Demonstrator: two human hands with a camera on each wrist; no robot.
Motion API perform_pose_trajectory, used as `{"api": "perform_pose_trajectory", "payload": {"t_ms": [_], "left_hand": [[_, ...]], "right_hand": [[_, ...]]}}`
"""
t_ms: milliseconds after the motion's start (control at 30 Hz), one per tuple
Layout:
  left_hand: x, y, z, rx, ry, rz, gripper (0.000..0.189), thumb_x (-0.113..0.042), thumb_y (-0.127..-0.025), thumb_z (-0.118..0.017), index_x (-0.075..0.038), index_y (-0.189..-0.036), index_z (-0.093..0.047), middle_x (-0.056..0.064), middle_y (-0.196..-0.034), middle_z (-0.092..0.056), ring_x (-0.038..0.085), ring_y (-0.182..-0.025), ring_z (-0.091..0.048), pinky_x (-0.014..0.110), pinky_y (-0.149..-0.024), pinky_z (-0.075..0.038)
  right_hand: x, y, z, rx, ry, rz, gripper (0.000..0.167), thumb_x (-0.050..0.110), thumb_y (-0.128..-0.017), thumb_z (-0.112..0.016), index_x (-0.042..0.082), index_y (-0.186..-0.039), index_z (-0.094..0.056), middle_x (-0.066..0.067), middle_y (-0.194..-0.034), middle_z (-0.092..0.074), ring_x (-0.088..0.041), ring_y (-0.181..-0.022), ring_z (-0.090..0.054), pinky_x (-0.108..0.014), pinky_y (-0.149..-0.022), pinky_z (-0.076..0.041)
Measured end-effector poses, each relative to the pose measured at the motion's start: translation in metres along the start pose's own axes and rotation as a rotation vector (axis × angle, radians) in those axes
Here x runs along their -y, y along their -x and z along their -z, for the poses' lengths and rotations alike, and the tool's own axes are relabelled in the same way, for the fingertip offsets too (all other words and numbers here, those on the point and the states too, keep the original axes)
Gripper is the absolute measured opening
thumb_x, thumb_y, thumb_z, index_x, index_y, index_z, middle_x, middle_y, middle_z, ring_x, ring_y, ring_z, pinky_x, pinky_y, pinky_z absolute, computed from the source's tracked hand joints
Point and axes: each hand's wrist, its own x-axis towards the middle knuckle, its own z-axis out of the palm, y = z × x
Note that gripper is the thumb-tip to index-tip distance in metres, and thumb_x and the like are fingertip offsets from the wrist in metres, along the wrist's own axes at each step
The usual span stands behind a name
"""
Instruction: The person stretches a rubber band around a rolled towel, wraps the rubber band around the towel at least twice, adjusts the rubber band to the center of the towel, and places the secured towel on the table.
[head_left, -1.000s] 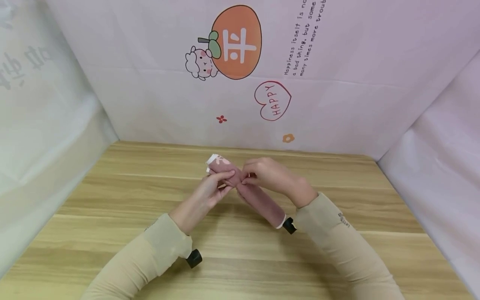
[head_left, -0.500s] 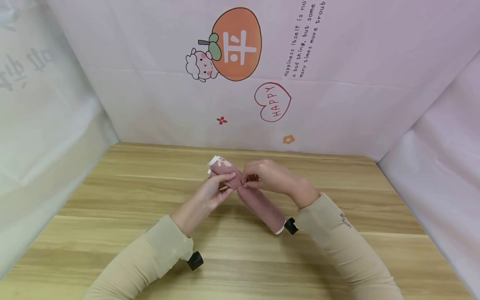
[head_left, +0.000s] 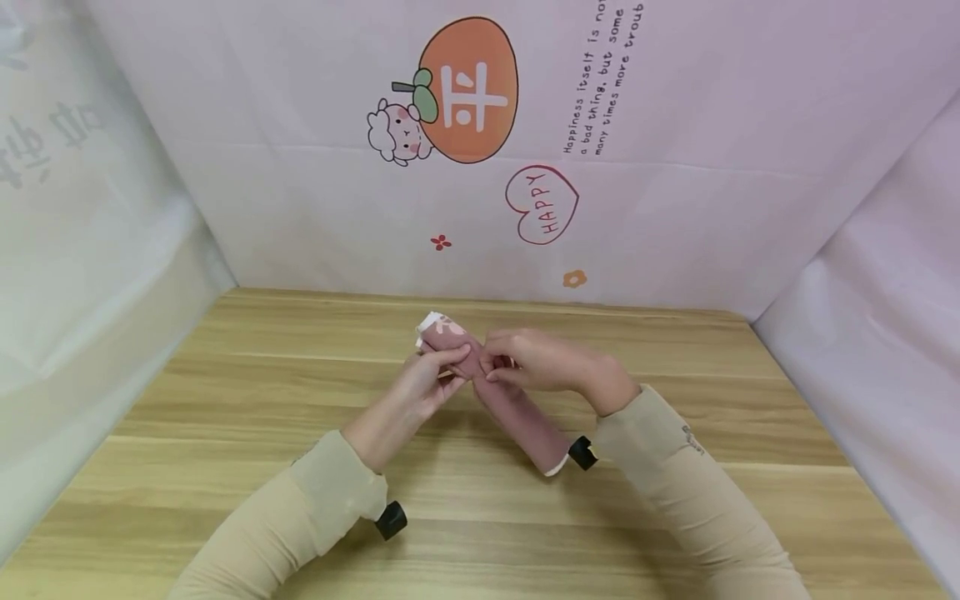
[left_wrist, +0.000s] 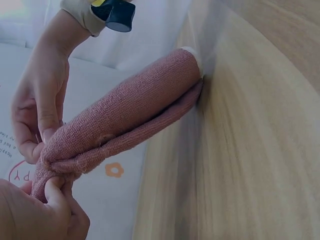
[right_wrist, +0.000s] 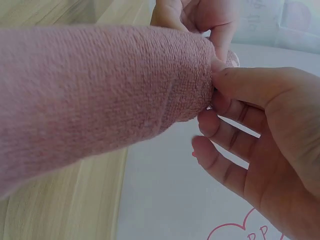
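Observation:
A dusty-pink terry towel (head_left: 521,421), rolled into a tube with white edging and a pale flower print at its far end, slants between the hands in the head view. It narrows at the middle, where both hands meet. My left hand (head_left: 420,383) grips it just left of that narrow spot, thumb on top. With thumb and fingertips, my right hand (head_left: 540,358) pinches at the same waist from the other side. In the left wrist view, a loose fold runs along the roll (left_wrist: 130,100), and its white-edged end is close to the tabletop. Fingers hide most of the narrow part.
The wood-grain tabletop (head_left: 480,533) spreads under both forearms. A white printed cloth (head_left: 337,225) stands along its back edge, with more white cloth at the left and right sides. Black wrist-worn devices (head_left: 392,521) jut from both cuffs.
The towel's near end has swung slightly toward me and left. My right hand's fingers have shifted a little at the waist, while my left hand keeps its grip.

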Motion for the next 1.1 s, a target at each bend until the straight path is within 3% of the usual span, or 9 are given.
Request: {"api": "perform_pose_trajectory", "payload": {"t_ms": [433,767,1100], "left_hand": [[-0.001,-0.004,-0.002,-0.070,-0.058,-0.046,0.010,0.003,-0.099,-0.062,-0.005,-0.099,-0.057,0.001,-0.080,-0.061,0.007,-0.063,-0.057,0.014,-0.058,-0.053],[-0.004,-0.007,-0.003,-0.091,-0.058,-0.068,0.012,0.005,-0.098,-0.063,-0.004,-0.104,-0.057,0.003,-0.082,-0.063,0.010,-0.069,-0.061,0.018,-0.063,-0.055],[-0.009,-0.014,0.002,-0.083,-0.044,-0.086,0.010,0.007,-0.098,-0.060,-0.003,-0.098,-0.059,0.001,-0.077,-0.064,0.010,-0.067,-0.062,0.019,-0.064,-0.057]], "right_hand": [[0.004,0.012,-0.005,-0.002,-0.027,0.011,0.024,0.000,-0.098,-0.067,0.013,-0.081,-0.055,0.006,-0.080,-0.047,-0.006,-0.071,-0.046,-0.022,-0.062,-0.043],[0.001,0.021,-0.009,-0.037,-0.032,0.054,0.021,0.000,-0.097,-0.068,0.011,-0.082,-0.059,0.006,-0.081,-0.051,-0.006,-0.073,-0.048,-0.024,-0.062,-0.047],[0.003,0.020,-0.005,-0.006,-0.052,0.006,0.015,0.001,-0.099,-0.067,0.010,-0.087,-0.062,0.005,-0.085,-0.055,-0.006,-0.074,-0.050,-0.023,-0.063,-0.048]]}}
